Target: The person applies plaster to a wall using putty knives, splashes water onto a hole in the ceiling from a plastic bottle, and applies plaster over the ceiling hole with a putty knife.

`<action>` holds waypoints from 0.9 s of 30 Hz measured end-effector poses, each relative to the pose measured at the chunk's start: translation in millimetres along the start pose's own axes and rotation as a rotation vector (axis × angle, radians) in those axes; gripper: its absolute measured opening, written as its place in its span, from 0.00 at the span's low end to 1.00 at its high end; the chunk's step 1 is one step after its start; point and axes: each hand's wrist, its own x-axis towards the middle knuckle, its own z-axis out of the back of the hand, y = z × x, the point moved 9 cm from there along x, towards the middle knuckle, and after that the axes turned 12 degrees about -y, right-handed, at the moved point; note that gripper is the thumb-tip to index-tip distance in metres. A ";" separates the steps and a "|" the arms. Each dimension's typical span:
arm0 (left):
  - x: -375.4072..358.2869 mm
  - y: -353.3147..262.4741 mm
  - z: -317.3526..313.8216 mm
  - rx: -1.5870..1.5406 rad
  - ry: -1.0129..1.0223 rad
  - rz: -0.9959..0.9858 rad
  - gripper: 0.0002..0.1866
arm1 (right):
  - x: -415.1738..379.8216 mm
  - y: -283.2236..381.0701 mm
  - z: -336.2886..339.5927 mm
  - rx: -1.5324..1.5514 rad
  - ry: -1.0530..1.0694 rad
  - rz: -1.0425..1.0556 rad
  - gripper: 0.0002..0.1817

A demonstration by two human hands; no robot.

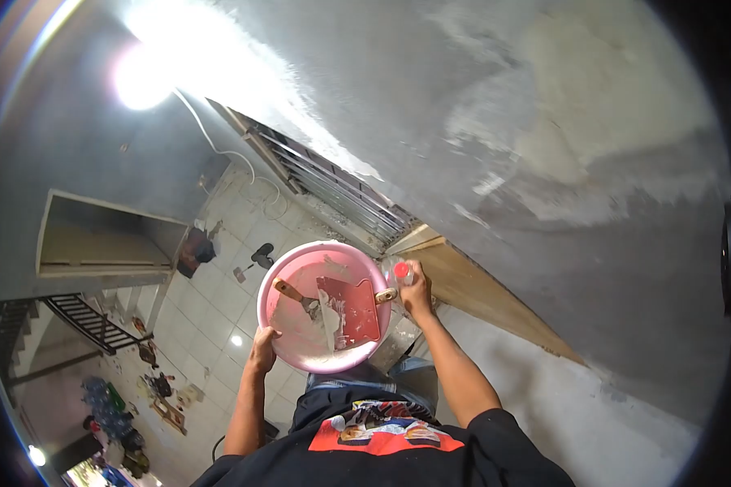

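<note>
A round pink basin [291,351] is in front of my body, tilted toward the camera. My left hand [264,347] grips its lower left rim, with the thumb over the edge. Inside the basin lie a scraper with a wooden handle [287,288] and a red flat tool [357,312] smeared with pale paste. The red tool's handle [386,296] rests over the right rim. My right hand [416,290] is closed around a clear bottle with a red cap [402,270], just beside the basin's right rim.
A plastered wall [495,162] rises at the right, with a barred window [333,178] and a wooden board [479,292] along it. Dark footwear [262,256] lies on the tiled floor [195,325]. A black stair railing [93,323] and several bottles [105,410] are at lower left.
</note>
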 end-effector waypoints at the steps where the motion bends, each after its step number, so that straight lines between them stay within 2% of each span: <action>1: -2.4 8.2 -5.3 -0.031 0.013 0.020 0.22 | 15.0 -1.0 -7.6 -0.023 -0.057 0.048 0.16; 3: -3.0 11.2 -11.9 -0.080 0.057 0.063 0.22 | 49.3 3.5 -17.0 -0.063 -0.161 0.122 0.16; 7: -6.9 51.9 -9.6 -0.224 -0.054 0.144 0.22 | 108.6 -9.4 -46.7 -0.179 -0.282 0.230 0.16; 11: -17.3 54.0 -17.7 -0.261 -0.033 0.178 0.25 | 148.1 -68.0 -72.0 -0.319 -0.302 0.157 0.21; 15: -19.6 57.4 -24.2 -0.256 -0.018 0.178 0.30 | 156.3 -39.2 -82.3 -0.267 -0.262 0.206 0.18; 16: -31.0 32.9 -14.1 -0.232 -0.019 0.161 0.30 | 153.2 -12.3 -77.3 -0.265 -0.291 0.133 0.17; 17: -29.9 33.0 -14.5 -0.222 -0.021 0.156 0.31 | 150.0 -8.7 -73.1 -0.275 -0.309 0.067 0.17; 22: -29.9 22.4 -15.6 -0.179 0.015 0.155 0.33 | 144.1 -28.7 -31.0 -0.387 -0.475 -0.132 0.18; 25: -28.1 10.8 -16.7 -0.150 0.027 0.149 0.33 | 152.8 -62.8 -24.7 -0.443 -0.383 -0.281 0.29; 26: -30.7 4.4 -17.2 -0.154 0.031 0.146 0.33 | 151.1 -73.1 -32.1 -0.439 -0.320 -0.267 0.33; 27: -33.1 -1.6 -21.2 -0.162 0.037 0.146 0.33 | 151.6 -66.3 -29.3 -0.456 -0.372 -0.198 0.31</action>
